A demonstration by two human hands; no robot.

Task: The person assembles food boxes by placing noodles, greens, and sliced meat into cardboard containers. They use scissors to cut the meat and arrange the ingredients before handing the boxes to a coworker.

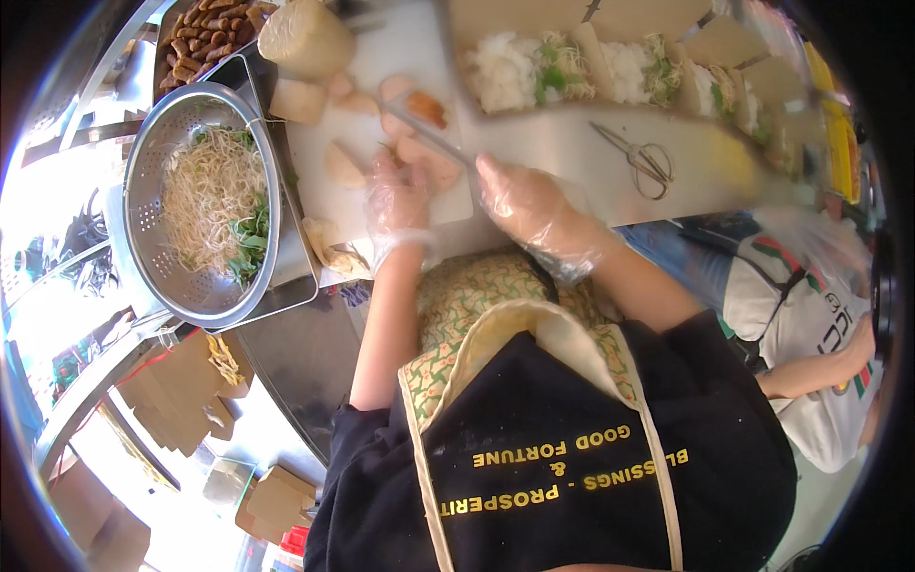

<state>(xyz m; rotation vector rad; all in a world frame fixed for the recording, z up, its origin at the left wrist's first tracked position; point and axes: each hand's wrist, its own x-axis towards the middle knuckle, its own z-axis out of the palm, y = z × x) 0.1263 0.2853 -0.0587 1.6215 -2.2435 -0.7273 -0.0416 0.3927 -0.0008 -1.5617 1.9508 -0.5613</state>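
Note:
My left hand [398, 195], in a clear plastic glove, presses down on a pale pink piece of meat [431, 157] on the white cutting board [329, 205]. My right hand [522, 198], also gloved, is shut on the handle of a long knife [424, 132] whose blade lies across the meat. More pale slices [345, 164] and an orange-tinted piece [426, 107] lie on the board.
A metal colander [152, 205] of noodles and greens stands at the left. A large pale loaf [305, 36] and fried brown pieces [205, 29] sit at the back. Cardboard boxes [572, 67] of rice and vegetables line the counter; scissors [640, 157] lie nearby. Another person [810, 315] sits at the right.

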